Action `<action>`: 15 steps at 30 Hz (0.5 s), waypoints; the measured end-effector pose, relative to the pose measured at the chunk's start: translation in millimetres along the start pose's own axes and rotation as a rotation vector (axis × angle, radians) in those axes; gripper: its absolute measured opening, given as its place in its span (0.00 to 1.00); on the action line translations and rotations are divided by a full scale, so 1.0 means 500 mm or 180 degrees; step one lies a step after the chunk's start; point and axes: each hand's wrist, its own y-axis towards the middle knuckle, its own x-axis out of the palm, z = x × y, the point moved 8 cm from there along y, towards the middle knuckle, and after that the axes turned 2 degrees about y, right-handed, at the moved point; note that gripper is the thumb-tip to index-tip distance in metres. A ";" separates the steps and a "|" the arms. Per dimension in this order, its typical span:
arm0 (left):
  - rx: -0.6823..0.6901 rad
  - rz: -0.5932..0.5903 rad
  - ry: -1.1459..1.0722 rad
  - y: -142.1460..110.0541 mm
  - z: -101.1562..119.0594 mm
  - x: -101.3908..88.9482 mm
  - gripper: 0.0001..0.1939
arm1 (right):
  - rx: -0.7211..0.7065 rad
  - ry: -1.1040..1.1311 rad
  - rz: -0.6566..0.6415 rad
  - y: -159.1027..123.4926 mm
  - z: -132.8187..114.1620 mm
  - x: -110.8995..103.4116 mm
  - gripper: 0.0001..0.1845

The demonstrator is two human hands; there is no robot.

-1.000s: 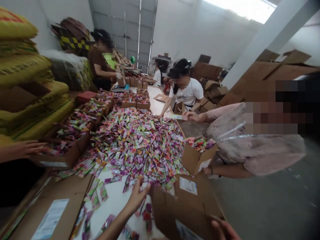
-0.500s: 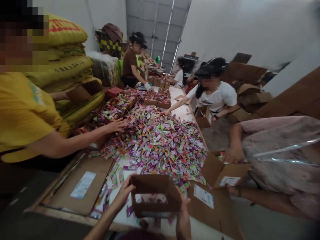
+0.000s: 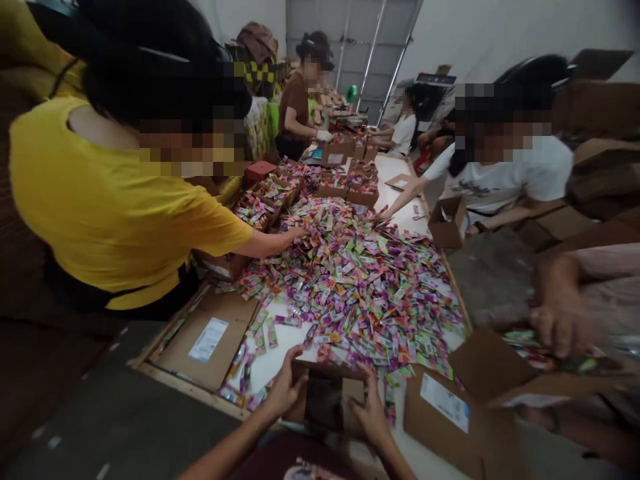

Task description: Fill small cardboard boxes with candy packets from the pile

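A small brown cardboard box (image 3: 324, 402) is between my two hands at the near edge of the table, its opening tilted toward me. My left hand (image 3: 287, 389) grips its left wall. Around the right wall closes my right hand (image 3: 369, 408), with the thumb near a lighter flap. The inside looks dark, and I see no packets in it. Just beyond the box spreads a big heap of small colourful packets (image 3: 365, 287), mostly purple, pink and green.
Flattened cartons with white labels lie at left (image 3: 203, 343) and right (image 3: 440, 407). A co-worker's hand (image 3: 560, 323) is over an open box at right. Co-workers in yellow (image 3: 125, 220) and white (image 3: 515, 167) reach into the heap. Filled boxes (image 3: 333, 190) stand farther back.
The box has turned in my hands; packets showed through it before, and now its inside is dark with a flap visible. My view has swung left. The co-worker in yellow leans further over the table.
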 end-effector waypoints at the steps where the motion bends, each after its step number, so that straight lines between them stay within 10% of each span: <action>1: 0.0090 0.0075 0.0145 -0.009 0.003 -0.004 0.22 | -0.0033 -0.0052 0.0042 -0.003 0.000 -0.007 0.27; 5: 0.0206 -0.0640 0.0415 -0.049 0.013 -0.023 0.18 | -0.0144 -0.0490 -0.0081 -0.036 0.019 -0.046 0.16; 11: -0.0422 -0.1484 0.0037 -0.033 0.025 -0.051 0.45 | 0.0339 -0.0107 -0.0588 -0.054 0.051 -0.051 0.27; 15: -0.0519 -0.1165 0.0361 0.006 0.031 -0.038 0.25 | 0.0682 0.0302 -0.0212 -0.046 0.051 -0.030 0.30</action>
